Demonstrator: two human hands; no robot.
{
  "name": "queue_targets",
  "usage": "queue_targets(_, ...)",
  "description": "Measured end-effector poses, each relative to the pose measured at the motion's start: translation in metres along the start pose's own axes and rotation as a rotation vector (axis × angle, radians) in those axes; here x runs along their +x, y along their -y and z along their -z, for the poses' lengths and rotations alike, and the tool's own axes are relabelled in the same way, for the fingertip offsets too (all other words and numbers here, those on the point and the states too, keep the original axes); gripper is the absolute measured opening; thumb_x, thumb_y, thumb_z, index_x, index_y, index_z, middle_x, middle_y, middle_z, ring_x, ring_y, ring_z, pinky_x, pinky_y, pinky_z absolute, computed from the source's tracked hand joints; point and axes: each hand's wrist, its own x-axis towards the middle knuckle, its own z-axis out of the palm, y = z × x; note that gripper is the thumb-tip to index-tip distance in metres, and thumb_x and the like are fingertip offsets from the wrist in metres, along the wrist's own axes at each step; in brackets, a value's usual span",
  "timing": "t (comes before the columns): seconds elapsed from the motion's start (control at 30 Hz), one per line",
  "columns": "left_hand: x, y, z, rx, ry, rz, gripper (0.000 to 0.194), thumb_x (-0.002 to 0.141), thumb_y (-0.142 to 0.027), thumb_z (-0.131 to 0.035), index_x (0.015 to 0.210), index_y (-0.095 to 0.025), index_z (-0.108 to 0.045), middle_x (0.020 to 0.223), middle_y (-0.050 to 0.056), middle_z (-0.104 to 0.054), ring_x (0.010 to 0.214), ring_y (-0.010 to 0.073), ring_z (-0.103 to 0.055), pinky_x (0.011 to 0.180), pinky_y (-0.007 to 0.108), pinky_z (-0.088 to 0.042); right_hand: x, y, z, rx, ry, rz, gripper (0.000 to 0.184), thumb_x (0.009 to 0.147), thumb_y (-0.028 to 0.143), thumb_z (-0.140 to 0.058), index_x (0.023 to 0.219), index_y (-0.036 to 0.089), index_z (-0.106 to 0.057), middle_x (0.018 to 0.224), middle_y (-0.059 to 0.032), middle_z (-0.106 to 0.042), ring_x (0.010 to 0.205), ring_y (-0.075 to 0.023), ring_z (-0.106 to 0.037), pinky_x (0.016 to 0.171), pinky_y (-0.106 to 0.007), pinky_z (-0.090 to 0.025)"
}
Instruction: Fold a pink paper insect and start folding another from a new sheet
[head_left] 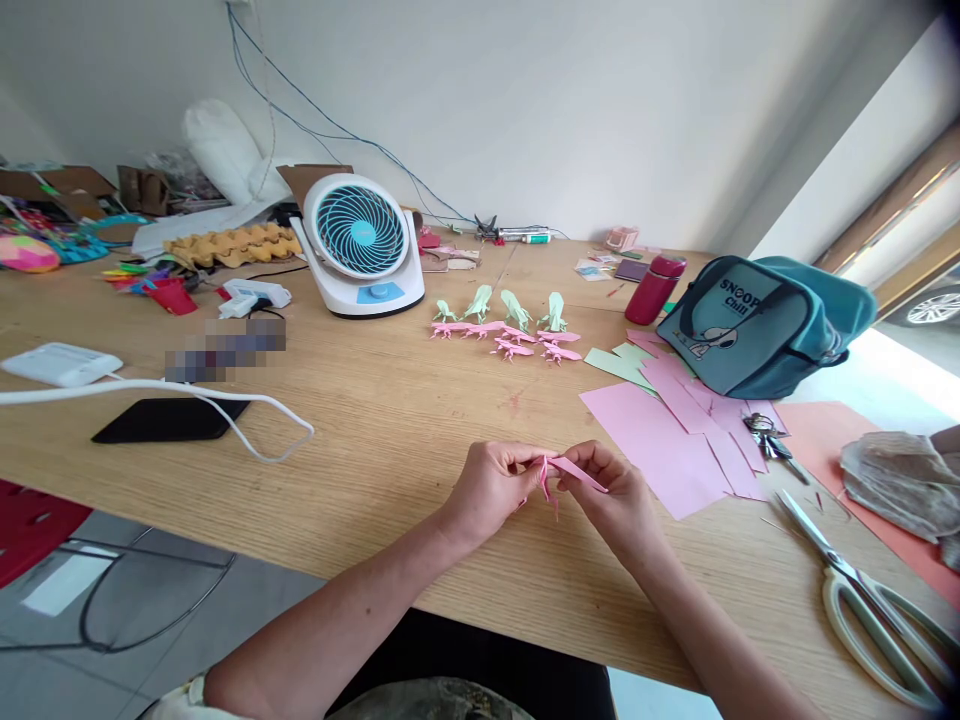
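Note:
Between my two hands, just above the table's near edge, is a folded pink paper figure (574,470) with thin pointed parts hanging down. My left hand (491,485) pinches its left end between thumb and fingers. With the fingers of my right hand (611,500) closed on it too, the long flat part slants to the right. Farther back stand several finished-looking pink paper insects (514,347), with a row of pale green paper insects (514,310) behind them. Loose pink paper sheets (645,440) lie just right of my right hand.
Large scissors (862,590) lie open at the right. A teal bag (750,325), a red bottle (655,290) and keys (766,430) are nearby. A fan (361,245) stands at the back left, with a black phone-like slab (169,420) and a white cable (277,400) at the left.

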Motion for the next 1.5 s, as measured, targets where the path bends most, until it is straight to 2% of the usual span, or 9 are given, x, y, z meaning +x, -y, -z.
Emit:
queue_targets(0.17,0.002,-0.005,0.001,-0.020,0.004,0.080,0.035,0.086,-0.045,-0.066,0.077,-0.013,-0.077,0.052,-0.002,-0.053,0.043,0.0055,-0.033,0.041,0.020,-0.024,0.001,-0.004,-0.001,0.002,0.031,0.028,0.020,0.088,0.042,-0.066,0.094,0.023,-0.065,0.087,-0.0041,-0.070,0.079,-0.0190,-0.063,0.072,-0.033,-0.050)
queue_targets(0.27,0.004,-0.005,0.003,-0.002,-0.023,0.069,0.036,0.085,-0.045,-0.067,0.071,-0.013,-0.076,0.049,-0.003,-0.052,0.042,0.0056,-0.032,0.042,0.020,-0.024,0.000,-0.003,-0.002,-0.038,0.028,0.073,0.019,0.090,0.040,-0.064,0.099,0.024,-0.064,0.094,-0.0046,-0.068,0.084,-0.0200,-0.063,0.075,-0.034,-0.049)
queue_targets(0.4,0.003,-0.005,0.002,0.055,-0.020,0.006,0.034,0.086,-0.043,-0.067,0.072,-0.013,-0.077,0.055,0.000,-0.062,0.051,0.0101,-0.048,0.050,0.021,-0.035,-0.003,0.007,-0.001,-0.225,-0.072,0.196,0.020,0.088,0.038,-0.067,0.103,0.025,-0.063,0.099,-0.0044,-0.065,0.088,-0.0204,-0.060,0.076,-0.035,-0.048)
queue_targets(0.53,0.000,-0.006,0.000,0.151,0.014,-0.045,0.030,0.092,-0.031,-0.059,0.077,-0.013,-0.077,0.067,0.003,-0.071,0.063,0.0149,-0.062,0.062,0.022,-0.044,-0.004,0.012,0.000,-0.349,-0.065,0.320,0.007,0.091,0.032,-0.063,0.094,0.026,-0.065,0.090,-0.0032,-0.065,0.084,-0.0203,-0.059,0.074,-0.035,-0.046)
queue_targets(0.67,-0.002,-0.003,-0.003,0.324,0.045,-0.088,0.031,0.091,-0.025,-0.058,0.065,-0.015,-0.070,0.061,0.001,-0.068,0.060,0.0145,-0.062,0.056,0.022,-0.039,-0.002,0.007,0.002,-0.391,-0.005,0.300,0.004,0.090,0.027,-0.063,0.087,0.026,-0.067,0.086,-0.0024,-0.066,0.082,-0.0201,-0.060,0.075,-0.036,-0.048)
queue_targets(0.8,-0.002,-0.001,-0.005,0.371,0.061,-0.122,0.028,0.091,-0.021,-0.057,0.066,-0.016,-0.069,0.061,0.000,-0.068,0.060,0.0147,-0.063,0.059,0.022,-0.039,-0.002,0.005,0.002,-0.413,-0.015,0.267,0.007,0.088,0.028,-0.065,0.082,0.025,-0.064,0.081,-0.0012,-0.064,0.078,-0.0196,-0.060,0.074,-0.035,-0.047)
queue_targets(1.07,-0.004,-0.002,-0.005,0.241,0.077,-0.157,0.038,0.095,-0.035,-0.058,0.065,-0.014,-0.070,0.060,0.000,-0.066,0.059,0.0128,-0.061,0.059,0.020,-0.041,-0.002,0.012,0.005,-0.343,0.008,0.261,0.013,0.091,0.028,-0.062,0.079,0.024,-0.064,0.079,-0.0010,-0.063,0.076,-0.0175,-0.058,0.073,-0.032,-0.046)
queue_targets(1.27,-0.001,0.000,-0.003,0.126,-0.020,-0.090,0.030,0.091,-0.038,-0.064,0.079,-0.014,-0.077,0.069,0.001,-0.072,0.069,0.0148,-0.064,0.064,0.020,-0.044,-0.001,0.012,0.020,-0.201,-0.032,0.147,0.017,0.093,0.039,-0.061,0.103,0.025,-0.065,0.099,-0.0041,-0.068,0.086,-0.0188,-0.061,0.077,-0.034,-0.049)
queue_targets(1.5,-0.001,-0.006,-0.001,0.097,-0.013,-0.086,0.029,0.091,-0.035,-0.064,0.078,-0.014,-0.079,0.071,0.002,-0.073,0.069,0.0155,-0.066,0.063,0.020,-0.045,-0.003,0.015,0.012,-0.378,0.009,0.334,0.012,0.090,0.025,-0.067,0.101,0.026,-0.063,0.096,-0.0013,-0.065,0.084,-0.0162,-0.057,0.074,-0.031,-0.047)
